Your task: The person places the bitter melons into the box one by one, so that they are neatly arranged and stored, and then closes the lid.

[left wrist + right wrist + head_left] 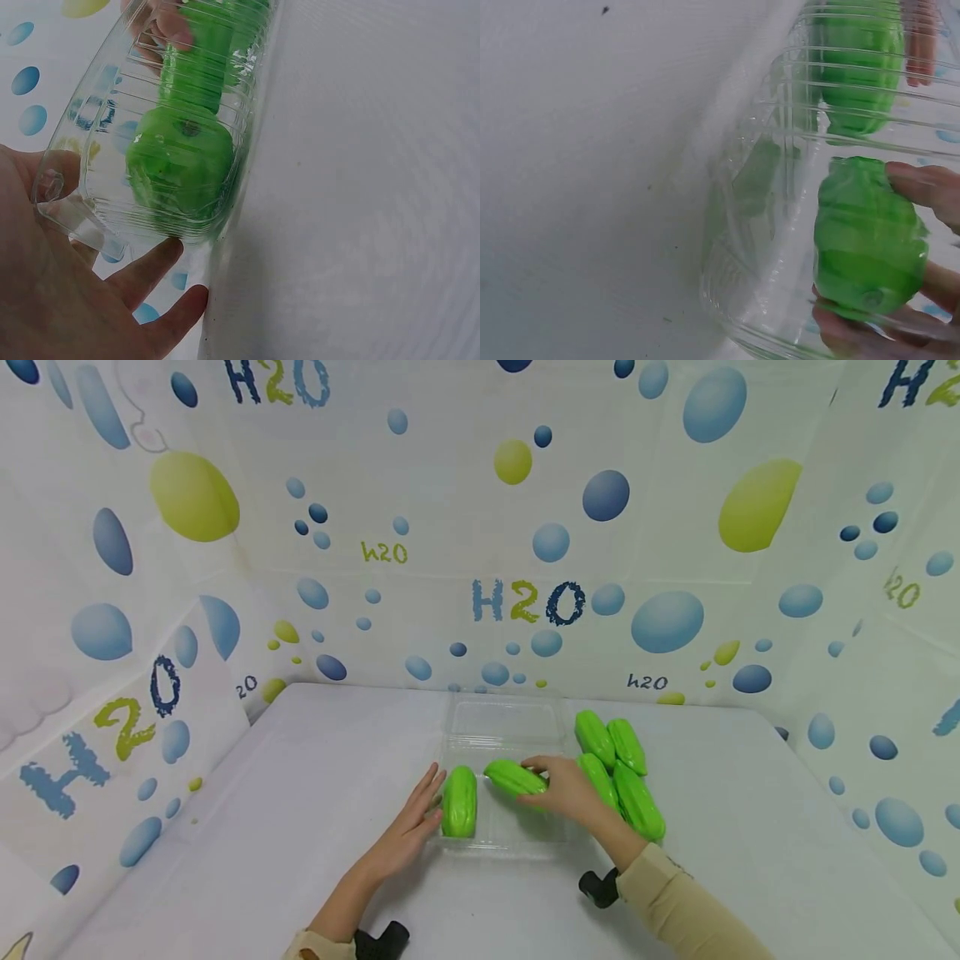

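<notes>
A clear plastic clamshell container (pixel 517 842) lies with its lid (pixel 506 722) folded back, away from me. One glossy green ridged vegetable (pixel 459 803) lies lengthwise along the container's left side. My left hand (pixel 408 837) rests at the left wall, fingers extended and spread; in the left wrist view its fingertips (pixel 171 247) are right at the container's corner. Over the right half of the container, my right hand (pixel 564 789) grips a second green vegetable (pixel 512 777) between thumb and fingers. That one is tilted; through the clear wall its rounded end (pixel 870 255) shows in the right wrist view.
Several more green vegetables (pixel 637 802) lie bunched just right of the container, partly behind my right forearm. A white cloth (pixel 300 793) covers the table. Walls printed with blue and green dots (pixel 551 543) surround it at the back and sides.
</notes>
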`<state>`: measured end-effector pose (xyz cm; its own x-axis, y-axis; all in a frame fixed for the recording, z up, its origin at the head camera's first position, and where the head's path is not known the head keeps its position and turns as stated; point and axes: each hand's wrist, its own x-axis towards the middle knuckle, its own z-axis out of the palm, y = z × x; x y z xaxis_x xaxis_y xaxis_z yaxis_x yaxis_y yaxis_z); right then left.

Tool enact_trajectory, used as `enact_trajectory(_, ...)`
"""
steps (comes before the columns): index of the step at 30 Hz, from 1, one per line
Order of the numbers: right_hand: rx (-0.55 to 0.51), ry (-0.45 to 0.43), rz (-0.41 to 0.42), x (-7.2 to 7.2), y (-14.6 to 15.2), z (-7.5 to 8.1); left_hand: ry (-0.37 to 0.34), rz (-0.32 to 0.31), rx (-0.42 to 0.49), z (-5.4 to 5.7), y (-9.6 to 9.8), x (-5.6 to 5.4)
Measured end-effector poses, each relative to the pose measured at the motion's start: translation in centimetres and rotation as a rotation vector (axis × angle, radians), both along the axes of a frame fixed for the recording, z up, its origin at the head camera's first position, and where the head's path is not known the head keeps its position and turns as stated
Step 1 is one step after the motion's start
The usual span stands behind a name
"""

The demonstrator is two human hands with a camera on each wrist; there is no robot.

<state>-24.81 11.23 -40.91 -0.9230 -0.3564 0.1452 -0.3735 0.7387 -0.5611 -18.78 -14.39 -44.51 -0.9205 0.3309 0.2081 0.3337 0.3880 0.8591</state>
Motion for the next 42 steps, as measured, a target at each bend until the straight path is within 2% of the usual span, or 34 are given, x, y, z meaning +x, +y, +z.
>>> enact_trajectory(4, 0.039, 0.017, 0.006, 0.0, -0.2, 0.0, -0.004, 0.015, 0.02, 0.6, 0.3, 0.4)
enact_trajectory(7, 0.058, 0.013, -0.001, 0.0, -0.3, -0.1, -0.001, 0.012, 0.025, 0.6, 0.3, 0.4)
enact_trajectory(14, 0.085, 0.007, 0.0, -0.5, -0.5, -0.5, 0.001, -0.016, 0.001, -0.1, -0.2, -0.2)
enact_trajectory(28, 0.125, -0.026, -0.021, -1.5, -0.8, 0.1, -0.032, -0.033, 0.015, 0.3, -0.6, -1.0)
enact_trajectory(36, 0.127, 0.041, -0.038, -2.0, -0.7, 0.1, -0.046, -0.022, 0.016, 0.5, -0.4, -1.2)
enact_trajectory(42, 0.127, 0.053, -0.059, -2.3, -0.6, 0.3, -0.054, -0.018, 0.016, 0.7, -0.2, -1.4)
